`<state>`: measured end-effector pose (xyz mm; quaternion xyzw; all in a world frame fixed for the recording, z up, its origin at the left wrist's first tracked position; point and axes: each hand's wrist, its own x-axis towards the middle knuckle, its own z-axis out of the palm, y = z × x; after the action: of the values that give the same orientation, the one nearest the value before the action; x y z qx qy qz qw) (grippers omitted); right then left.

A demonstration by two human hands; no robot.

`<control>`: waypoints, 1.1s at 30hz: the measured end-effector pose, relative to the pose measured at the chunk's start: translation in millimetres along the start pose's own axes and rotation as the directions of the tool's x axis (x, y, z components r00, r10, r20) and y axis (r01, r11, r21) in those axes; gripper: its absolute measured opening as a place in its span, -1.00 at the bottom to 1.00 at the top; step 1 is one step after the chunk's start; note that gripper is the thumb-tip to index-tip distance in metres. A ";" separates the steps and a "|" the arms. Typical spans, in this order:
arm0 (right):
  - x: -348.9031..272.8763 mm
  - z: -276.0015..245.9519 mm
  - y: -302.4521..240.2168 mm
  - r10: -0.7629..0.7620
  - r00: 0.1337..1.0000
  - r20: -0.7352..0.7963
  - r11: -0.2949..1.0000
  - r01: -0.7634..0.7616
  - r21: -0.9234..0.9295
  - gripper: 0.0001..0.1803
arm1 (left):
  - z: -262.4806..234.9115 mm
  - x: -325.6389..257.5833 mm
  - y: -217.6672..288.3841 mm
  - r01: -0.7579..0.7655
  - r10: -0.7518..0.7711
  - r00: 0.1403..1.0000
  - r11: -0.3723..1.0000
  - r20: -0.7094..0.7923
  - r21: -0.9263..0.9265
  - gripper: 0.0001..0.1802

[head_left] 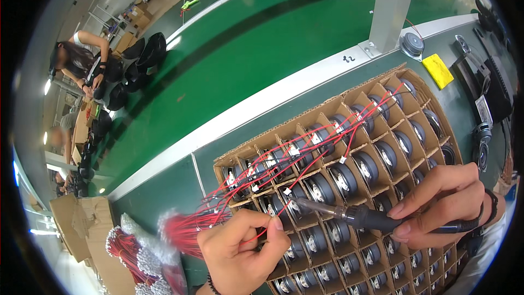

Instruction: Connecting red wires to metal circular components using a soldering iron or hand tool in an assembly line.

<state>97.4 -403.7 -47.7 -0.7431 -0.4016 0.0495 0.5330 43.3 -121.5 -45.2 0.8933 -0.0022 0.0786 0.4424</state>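
My left hand [243, 254] pinches a thin red wire [282, 209] between thumb and fingertips, over the near left part of a divided cardboard box [311, 113]. In my right hand [445, 202] is a soldering iron [368, 217] with a dark handle, its tip pointing left, close to the wire and a speaker. Small round black speakers [343, 180] stand on edge in the box's cells, their metal terminals showing. Red and black wires [262, 173] with small white connectors lie across the far rows. Whether the iron's tip touches a terminal I cannot tell.
Bundles of red wires [128, 251] with white ends lie left of the box. A yellow sponge [438, 71] and a loose speaker [413, 45] sit beyond its far right corner, beside a metal post [392, 11]. Across the green conveyor [229, 98], people work near black shells [152, 52].
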 end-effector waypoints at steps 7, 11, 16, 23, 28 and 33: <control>0.9 3.1 1.8 -0.067 0.997 -0.050 0.997 0.065 -0.047 -0.81 | 0.1 1.7 1.1 -0.014 0.014 1.000 1.000 0.000 -0.011 -0.86; 1.0 4.2 6.0 -0.086 0.994 -0.071 0.995 0.082 -0.061 -0.82 | 0.5 0.1 0.3 -0.013 0.013 1.000 1.000 -0.009 0.006 -0.86; 2.2 1.9 2.2 -0.063 0.996 -0.059 0.993 0.056 -0.101 -0.82 | 1.0 0.5 0.8 -0.008 0.008 1.000 1.000 -0.016 -0.003 -0.85; 2.9 -0.8 -5.1 -0.030 0.997 -0.065 0.994 0.023 -0.102 -0.84 | 0.7 1.3 3.2 -0.004 0.004 1.000 1.000 -0.009 0.001 -0.85; 9.3 -2.1 -2.8 -0.002 0.999 -0.043 0.998 -0.001 -0.068 -0.87 | -0.5 0.4 4.6 0.010 -0.009 0.999 0.999 -0.036 0.032 -0.84; -0.7 1.5 -8.6 0.007 0.995 -0.096 0.998 -0.012 -0.056 -0.88 | 2.0 1.8 3.3 0.010 -0.010 1.000 1.000 -0.015 -0.023 -0.83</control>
<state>91.6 -402.1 -41.5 -0.7613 -0.3733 0.0051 0.5301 45.1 -125.0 -43.5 0.8875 0.0047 0.0831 0.4532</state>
